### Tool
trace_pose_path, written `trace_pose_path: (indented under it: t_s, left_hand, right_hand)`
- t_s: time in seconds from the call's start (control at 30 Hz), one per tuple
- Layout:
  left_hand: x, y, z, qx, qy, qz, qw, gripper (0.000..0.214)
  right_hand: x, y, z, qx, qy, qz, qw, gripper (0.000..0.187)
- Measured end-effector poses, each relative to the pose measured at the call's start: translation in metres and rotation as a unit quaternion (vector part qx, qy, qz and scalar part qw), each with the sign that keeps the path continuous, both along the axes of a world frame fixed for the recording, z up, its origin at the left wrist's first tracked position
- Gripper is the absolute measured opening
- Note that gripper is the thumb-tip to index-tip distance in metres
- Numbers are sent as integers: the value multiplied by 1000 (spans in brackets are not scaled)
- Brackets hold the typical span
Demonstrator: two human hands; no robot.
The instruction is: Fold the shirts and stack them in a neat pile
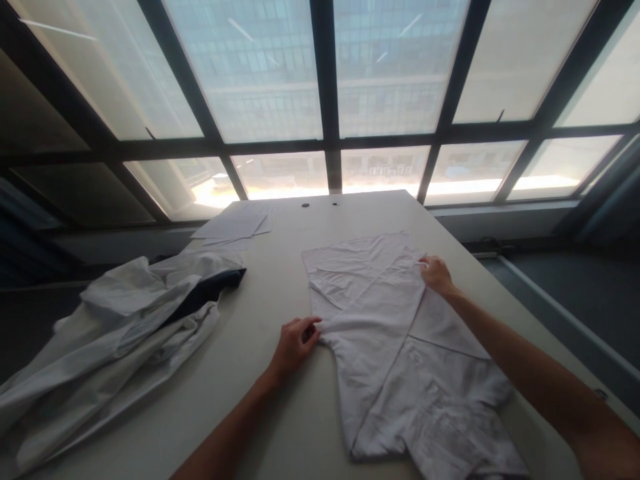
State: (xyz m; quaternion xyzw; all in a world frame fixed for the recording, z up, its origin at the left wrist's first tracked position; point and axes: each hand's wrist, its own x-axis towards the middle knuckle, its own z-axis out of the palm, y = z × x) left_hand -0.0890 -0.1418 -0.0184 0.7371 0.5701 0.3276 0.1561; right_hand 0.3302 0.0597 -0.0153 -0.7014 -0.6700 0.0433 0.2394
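Observation:
A white shirt (370, 313) lies partly folded on the table, with diagonal fold lines and a rumpled part towards me. At its left edge my left hand (297, 343) pinches the cloth between thumb and fingers. My right hand (437, 275) is closed on the shirt's right edge, farther from me, with my forearm passing over the lower right of the cloth. The fabric between the two hands lies fairly flat, with some creases.
The white table (280, 280) runs towards large dark-framed windows (327, 100). A heap of white cloth with a dark patch (125, 320) hangs over its left side. Paper sheets (233, 223) lie at the far left corner. Two round holes are near the far edge.

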Motion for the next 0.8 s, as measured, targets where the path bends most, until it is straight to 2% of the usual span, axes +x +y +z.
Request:
trace_pose_path:
  t_s: [0.07,0.13,0.23,0.47,0.6,0.67,0.73,0.8]
  left_hand:
    - [1,0,0,5,5,0,1000,25]
    - [2,0,0,11,8,3,1000,26]
    - [4,-1,2,17,13,21,1000,25]
    - [4,1,3,-13,29,72,997,22]
    - [7,-5,9,57,37,77,995,23]
    - [14,-14,15,96,55,9,994,26]
    - [24,-24,21,92,79,-112,986,29]
    - [33,-36,26,55,100,-240,964,31]
  right_hand:
    - [-19,-35,-12,-15,-13,54,998,41]
    - [-35,-67,-23,-31,-51,113,992,53]
    - [-46,-97,-31,-65,-115,122,984,64]
    - [-40,-102,-31,-72,-143,115,980,64]
    - [-40,-103,-34,-55,-144,117,981,63]
    - [-40,-103,-35,-50,-145,119,981,62]
    - [-40,-103,-36,-49,-144,121,981,62]
    - [-40,-102,-36,-50,-142,122,981,61]
